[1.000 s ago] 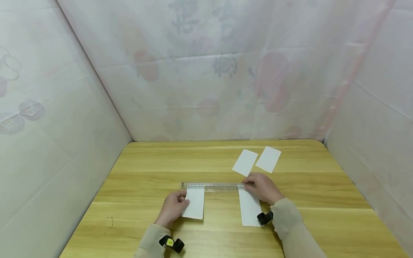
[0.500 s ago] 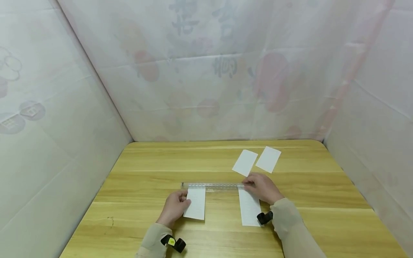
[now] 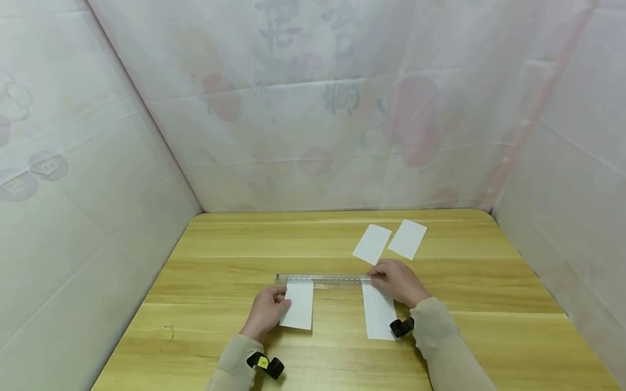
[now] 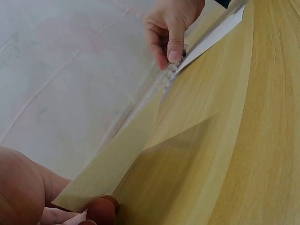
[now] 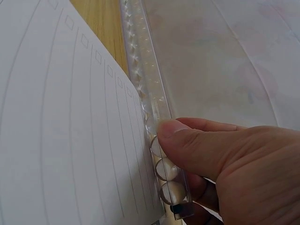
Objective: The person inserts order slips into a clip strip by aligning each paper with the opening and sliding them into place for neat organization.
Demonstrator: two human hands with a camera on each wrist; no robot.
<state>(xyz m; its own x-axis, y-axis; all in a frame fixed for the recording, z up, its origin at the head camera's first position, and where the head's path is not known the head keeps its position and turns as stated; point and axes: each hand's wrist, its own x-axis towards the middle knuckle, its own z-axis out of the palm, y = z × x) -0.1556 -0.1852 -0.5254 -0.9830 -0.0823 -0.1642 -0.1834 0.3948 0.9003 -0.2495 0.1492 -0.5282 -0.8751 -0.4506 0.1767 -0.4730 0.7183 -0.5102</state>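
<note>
Left hand (image 3: 266, 312) pinches the left edge of a white rectangular paper card (image 3: 299, 307), whose far edge meets a long clear plastic strip with round bumps (image 3: 337, 280); right hand (image 3: 398, 283) clamps thumb and fingers on the strip's right end, beside a white, grey-lined paper card (image 3: 379, 315); all on or just over a yellow wood-grain tabletop (image 3: 205, 304).

Risks, my judgement: the left card could buckle or slip off the strip if pushed askew, being thin and gripped at one side; the strip could swivel, its left end being unheld; the lined card could shift if the right wrist drags.

Head view alone gives two blank white cards (image 3: 373, 244) (image 3: 408, 239) behind; left wrist shows the left card tilted, shadow beneath; right wrist alone shows ruled lines, small boxes and a dark end piece (image 5: 177, 209); whether either card sits inside the strip, cannot tell.
</note>
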